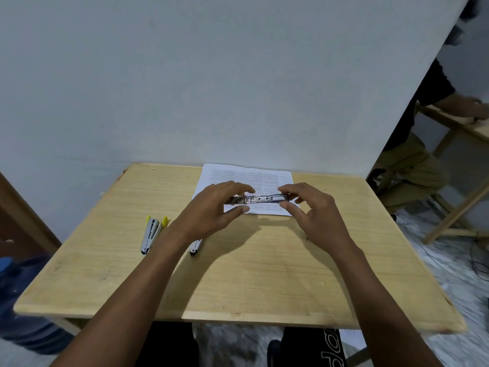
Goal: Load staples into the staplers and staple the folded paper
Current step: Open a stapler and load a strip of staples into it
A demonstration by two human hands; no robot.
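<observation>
I hold a silver metal stapler (260,199) level above the printed paper (230,174), which lies at the far middle of the wooden table (264,274). My left hand (211,207) grips its left end between thumb and fingers. My right hand (309,207) pinches its right end with thumb and forefinger. A yellow-tipped stapler (152,233) lies swung apart on the table to the left. Another stapler (195,247) shows only its silver end from under my left forearm.
A pale wall rises right behind the table. A blue water jug (23,300) stands on the floor at the left. At the right, another person (412,165) sits by a second wooden table (455,123), with cables on the floor.
</observation>
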